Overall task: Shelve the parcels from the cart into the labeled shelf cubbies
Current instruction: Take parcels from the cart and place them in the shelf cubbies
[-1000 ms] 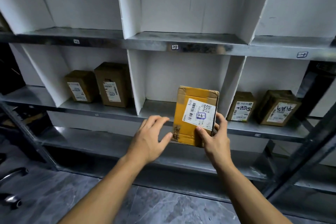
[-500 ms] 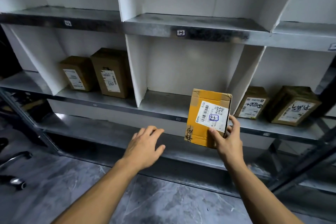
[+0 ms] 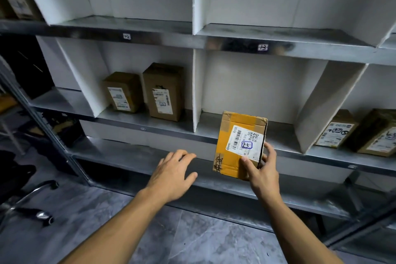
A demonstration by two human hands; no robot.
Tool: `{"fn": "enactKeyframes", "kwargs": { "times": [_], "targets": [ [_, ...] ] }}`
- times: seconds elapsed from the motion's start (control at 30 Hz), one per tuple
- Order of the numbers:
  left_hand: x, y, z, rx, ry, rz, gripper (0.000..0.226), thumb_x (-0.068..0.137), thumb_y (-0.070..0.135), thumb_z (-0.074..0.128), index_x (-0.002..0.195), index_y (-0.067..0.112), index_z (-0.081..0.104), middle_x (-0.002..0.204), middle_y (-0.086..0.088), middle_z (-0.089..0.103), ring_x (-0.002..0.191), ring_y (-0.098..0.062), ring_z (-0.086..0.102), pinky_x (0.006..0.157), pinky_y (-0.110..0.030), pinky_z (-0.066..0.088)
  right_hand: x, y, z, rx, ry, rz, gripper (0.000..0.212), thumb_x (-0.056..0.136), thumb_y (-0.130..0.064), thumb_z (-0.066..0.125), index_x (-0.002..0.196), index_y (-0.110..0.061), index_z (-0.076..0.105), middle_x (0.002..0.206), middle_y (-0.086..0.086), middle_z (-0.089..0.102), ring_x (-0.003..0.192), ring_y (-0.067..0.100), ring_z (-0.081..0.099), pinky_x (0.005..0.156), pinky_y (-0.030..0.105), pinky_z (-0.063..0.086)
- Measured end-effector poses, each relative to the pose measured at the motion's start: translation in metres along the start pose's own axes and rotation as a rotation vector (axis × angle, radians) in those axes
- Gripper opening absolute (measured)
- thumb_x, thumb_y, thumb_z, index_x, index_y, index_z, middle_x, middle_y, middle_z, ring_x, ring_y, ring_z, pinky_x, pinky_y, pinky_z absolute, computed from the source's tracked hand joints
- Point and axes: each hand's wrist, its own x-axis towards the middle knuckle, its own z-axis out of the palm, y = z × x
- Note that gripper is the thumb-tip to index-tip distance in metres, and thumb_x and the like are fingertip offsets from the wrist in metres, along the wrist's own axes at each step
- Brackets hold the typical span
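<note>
My right hand [image 3: 260, 170] grips an orange cardboard parcel [image 3: 230, 150] by its lower right corner, thumb on the front face. Its white shipping label [image 3: 244, 142] has "23" handwritten in a blue box. The parcel is upright in front of the middle cubby [image 3: 246, 90], at the front edge of that shelf [image 3: 285, 148]. A tag [image 3: 263, 47] on the shelf edge above this cubby reads like "13". My left hand [image 3: 173, 172] hovers to the parcel's left with spread fingers, holding nothing.
Two brown boxes [image 3: 123, 92] [image 3: 165, 92] stand in the left cubby, and two more [image 3: 336, 128] [image 3: 379, 133] lie in the right cubby. White dividers [image 3: 196, 88] separate the cubbies. A low metal shelf [image 3: 128, 156] runs below. A chair base [image 3: 27, 203] sits on the grey floor at left.
My left hand has come off the parcel's left edge and drawn back leftward. The right hand alone keeps the parcel at the middle cubby's front edge. The view has moved closer and shifted.
</note>
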Motion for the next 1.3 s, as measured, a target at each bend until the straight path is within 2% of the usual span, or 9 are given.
{"fn": "enactKeyframes", "kwargs": {
  "times": [0.2,0.33,0.43,0.53,0.7,0.8,0.97,1.17,1.3],
  "targets": [
    [0.006,-0.044,-0.004,-0.011,-0.051,0.076,0.054,0.093,0.051,0.046,0.143,0.036,0.033,0.139,0.015,0.036,0.124,-0.011,0.036,0.103,-0.033,0.033,-0.014,0.005,0.052,-0.041,-0.05,0.037,0.072,0.087,-0.024,0.076,0.142,-0.04,0.032,0.137,-0.004,0.057,0.119,0.011,0.053,0.101,0.039,0.049],
    [0.022,-0.049,0.004,-0.041,-0.101,0.114,0.054,0.094,0.049,0.048,0.144,0.034,0.034,0.14,0.014,0.036,0.126,-0.011,0.034,0.105,-0.033,0.032,-0.002,0.003,0.062,-0.02,-0.031,0.064,0.07,0.088,-0.023,0.075,0.14,-0.043,0.032,0.13,-0.011,0.057,0.123,0.014,0.054,0.104,0.045,0.049],
    [0.053,-0.047,0.01,-0.055,-0.109,0.136,0.054,0.094,0.048,0.048,0.143,0.032,0.035,0.14,0.013,0.036,0.126,-0.011,0.035,0.107,-0.034,0.032,0.031,-0.001,0.061,0.02,-0.004,0.041,0.068,0.089,-0.021,0.075,0.132,-0.051,0.031,0.124,-0.018,0.056,0.123,0.014,0.055,0.102,0.045,0.051],
    [0.087,-0.042,0.015,-0.063,-0.091,0.143,0.054,0.094,0.048,0.049,0.144,0.031,0.035,0.139,0.012,0.037,0.127,-0.012,0.036,0.107,-0.035,0.033,0.075,-0.002,0.06,0.017,0.032,0.006,0.067,0.09,-0.022,0.073,0.132,-0.051,0.03,0.127,-0.016,0.054,0.123,0.014,0.054,0.102,0.046,0.051],
    [0.15,-0.033,0.019,-0.075,-0.058,0.086,0.054,0.094,0.047,0.051,0.143,0.035,0.034,0.14,0.015,0.036,0.127,-0.011,0.036,0.106,-0.036,0.036,0.153,0.007,0.067,0.02,-0.001,0.003,0.071,0.09,-0.025,0.073,0.142,-0.041,0.028,0.135,-0.012,0.051,0.125,0.012,0.05,0.106,0.048,0.048],
    [0.182,-0.027,0.02,-0.08,-0.038,0.065,0.054,0.094,0.046,0.051,0.143,0.036,0.034,0.139,0.016,0.036,0.124,-0.009,0.036,0.105,-0.035,0.037,0.198,0.015,0.073,0.016,-0.017,0.044,0.076,0.089,-0.024,0.074,0.148,-0.034,0.027,0.142,-0.002,0.054,0.13,0.02,0.051,0.109,0.052,0.044],
    [0.215,-0.02,0.028,-0.077,-0.003,0.034,0.053,0.093,0.048,0.049,0.143,0.036,0.034,0.139,0.015,0.036,0.127,-0.009,0.034,0.108,-0.036,0.035,0.242,0.028,0.086,0.007,-0.06,0.023,0.074,0.087,-0.026,0.075,0.145,-0.041,0.03,0.139,0.0,0.057,0.123,0.021,0.057,0.106,0.045,0.047],
    [0.225,-0.025,0.048,-0.072,-0.023,0.018,0.052,0.094,0.047,0.047,0.143,0.032,0.037,0.137,0.013,0.039,0.126,-0.011,0.036,0.107,-0.034,0.034,0.265,0.05,0.089,0.006,-0.077,0.03,0.079,0.085,-0.016,0.077,0.146,-0.04,0.031,0.147,-0.001,0.047,0.133,0.021,0.049,0.108,0.046,0.047],
    [0.228,-0.025,0.055,-0.078,-0.019,0.011,0.053,0.094,0.047,0.048,0.143,0.031,0.038,0.137,0.011,0.041,0.126,-0.011,0.037,0.106,-0.032,0.034,0.266,0.064,0.085,0.014,-0.139,0.076,0.088,0.081,-0.017,0.081,0.146,-0.044,0.029,0.145,-0.001,0.047,0.127,0.018,0.051,0.099,0.036,0.049]
  ]
}}
